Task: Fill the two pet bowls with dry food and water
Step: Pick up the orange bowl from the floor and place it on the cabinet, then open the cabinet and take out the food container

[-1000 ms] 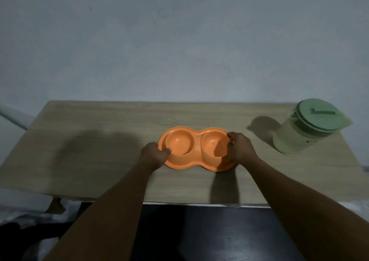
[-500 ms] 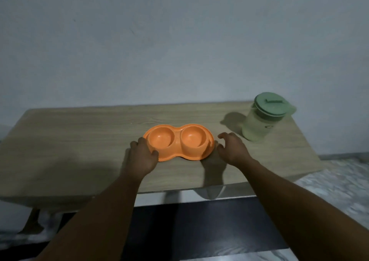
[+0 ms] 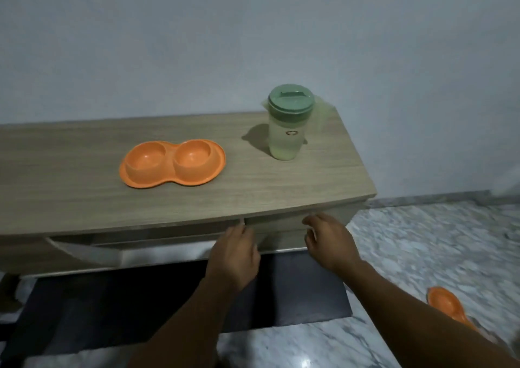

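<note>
An orange double pet bowl (image 3: 172, 163) lies on the wooden table (image 3: 295, 187), both cups empty. To its right stands a pale green jug with a darker green lid (image 3: 288, 122), holding clear liquid. My left hand (image 3: 235, 250) and my right hand (image 3: 327, 241) hover below the table's front edge, in front of its apron. Both hold nothing and their fingers are loosely curled. Neither hand touches the bowl or the jug.
A second orange object (image 3: 448, 305), partly hidden by my right forearm, lies on the marble floor (image 3: 436, 243) at the lower right. A dark mat (image 3: 304, 291) lies under the table. A grey wall rises behind the table.
Both hands have let go of the orange bowl and pulled back below the table's front edge. The view has swung right and down, showing the floor.
</note>
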`<state>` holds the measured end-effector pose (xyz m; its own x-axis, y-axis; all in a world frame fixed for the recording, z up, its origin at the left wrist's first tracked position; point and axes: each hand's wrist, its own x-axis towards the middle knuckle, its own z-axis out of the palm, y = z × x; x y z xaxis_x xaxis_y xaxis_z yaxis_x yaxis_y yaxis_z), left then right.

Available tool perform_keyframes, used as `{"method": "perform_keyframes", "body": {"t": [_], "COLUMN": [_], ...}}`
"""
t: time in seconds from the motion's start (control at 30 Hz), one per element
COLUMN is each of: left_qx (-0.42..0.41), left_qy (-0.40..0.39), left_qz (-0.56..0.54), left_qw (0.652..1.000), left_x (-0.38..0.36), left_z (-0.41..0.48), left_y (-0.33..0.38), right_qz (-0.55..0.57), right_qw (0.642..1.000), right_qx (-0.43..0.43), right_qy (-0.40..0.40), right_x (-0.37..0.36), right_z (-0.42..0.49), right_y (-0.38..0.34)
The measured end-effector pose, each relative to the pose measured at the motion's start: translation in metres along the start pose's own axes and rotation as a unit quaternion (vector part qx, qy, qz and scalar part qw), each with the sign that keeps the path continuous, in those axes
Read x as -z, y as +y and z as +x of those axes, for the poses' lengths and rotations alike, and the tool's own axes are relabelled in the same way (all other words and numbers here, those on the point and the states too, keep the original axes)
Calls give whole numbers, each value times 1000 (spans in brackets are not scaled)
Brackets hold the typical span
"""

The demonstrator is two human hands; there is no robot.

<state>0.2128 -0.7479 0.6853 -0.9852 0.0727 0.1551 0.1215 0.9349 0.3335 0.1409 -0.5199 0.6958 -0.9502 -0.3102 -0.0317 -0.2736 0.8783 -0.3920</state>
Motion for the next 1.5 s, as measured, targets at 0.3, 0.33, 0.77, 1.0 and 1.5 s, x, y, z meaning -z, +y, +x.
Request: {"method": "perform_keyframes", "body": {"t": [0.3, 0.33, 0.77, 1.0, 1.5], "left_qx": [-22, -20, -19, 179, -85], "left_qy": [-31, -26, -15, 112, 12], "left_qz": [108, 128, 139, -42, -110], "left_qw": [993, 991, 990, 977, 990], "left_x": [-128, -139, -141, -129, -107], "left_z": [27, 28, 11, -17, -51], "left_y": [12, 6, -1, -6, 21], "right_qz": [-77, -85, -2, 264, 455], "right_qw": [989, 987, 985, 933, 840], "right_qx": [116, 117, 59, -164, -254], "right_qy": [59, 71, 160, 181, 150], "right_x": [-89, -103, -109, -115, -79], "right_z": [21, 22, 11, -13, -46], "right_y": [74, 78, 78, 52, 18]}}
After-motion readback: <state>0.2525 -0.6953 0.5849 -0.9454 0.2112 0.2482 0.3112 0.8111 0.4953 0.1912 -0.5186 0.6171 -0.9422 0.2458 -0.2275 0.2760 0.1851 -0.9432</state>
